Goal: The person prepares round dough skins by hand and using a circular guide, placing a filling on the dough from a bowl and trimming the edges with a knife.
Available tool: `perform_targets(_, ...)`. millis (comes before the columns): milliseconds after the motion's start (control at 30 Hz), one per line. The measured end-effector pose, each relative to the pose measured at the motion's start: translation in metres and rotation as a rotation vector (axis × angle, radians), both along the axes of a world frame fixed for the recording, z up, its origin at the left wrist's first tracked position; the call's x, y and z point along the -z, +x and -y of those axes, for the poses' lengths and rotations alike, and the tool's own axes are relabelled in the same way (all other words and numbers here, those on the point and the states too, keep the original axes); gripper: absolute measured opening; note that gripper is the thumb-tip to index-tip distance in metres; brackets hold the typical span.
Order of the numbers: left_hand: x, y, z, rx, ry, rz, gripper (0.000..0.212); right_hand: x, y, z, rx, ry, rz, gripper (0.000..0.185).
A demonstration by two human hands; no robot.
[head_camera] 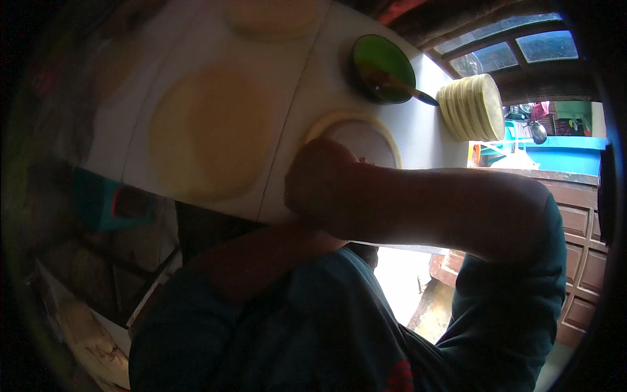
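On the white table, my right hand [318,183] is bent down over the near left side of a pale yellow round hoop [387,132]. A greyish surface shows inside the hoop. The fingers are in deep shadow, and anything in them is hidden. Below my right wrist, my left hand [333,239] is at the table's near edge, mostly covered by the right arm. Beyond the hoop stands a green bowl [384,54] with dark contents and a brush or similar handled tool [421,95] leaning over its rim. Left of my hands lies a large, blurred, pale yellow disc [210,132].
A stack of pale round pieces [470,108] stands at the table's right end. Another blurred round piece [274,19] is at the far side. Below the table's left edge is a teal plastic stool or crate [100,201]. Wooden panelling [578,220] and a blue tub [563,152] are at right.
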State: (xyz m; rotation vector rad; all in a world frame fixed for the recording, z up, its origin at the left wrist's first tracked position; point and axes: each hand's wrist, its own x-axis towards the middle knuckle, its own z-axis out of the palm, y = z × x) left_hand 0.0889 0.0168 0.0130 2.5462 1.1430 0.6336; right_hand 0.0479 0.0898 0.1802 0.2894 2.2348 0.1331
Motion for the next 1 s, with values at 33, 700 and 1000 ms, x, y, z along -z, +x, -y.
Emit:
perform_targets(33,0.003,0.0,0.001,0.014,0.002,0.015,0.072,0.002,-0.001,-0.004,0.01,-0.004,0.012,0.023)
perform_targets(700,-0.036,-0.01,-0.021,0.003,0.042,-0.256,0.077,0.01,0.038,-0.159,0.17,-0.209,0.031,0.053)
perform_targets(1000,-0.044,-0.016,-0.033,0.055,-0.052,-0.207,0.069,0.006,0.094,-0.155,0.285,-0.094,-0.141,0.036)
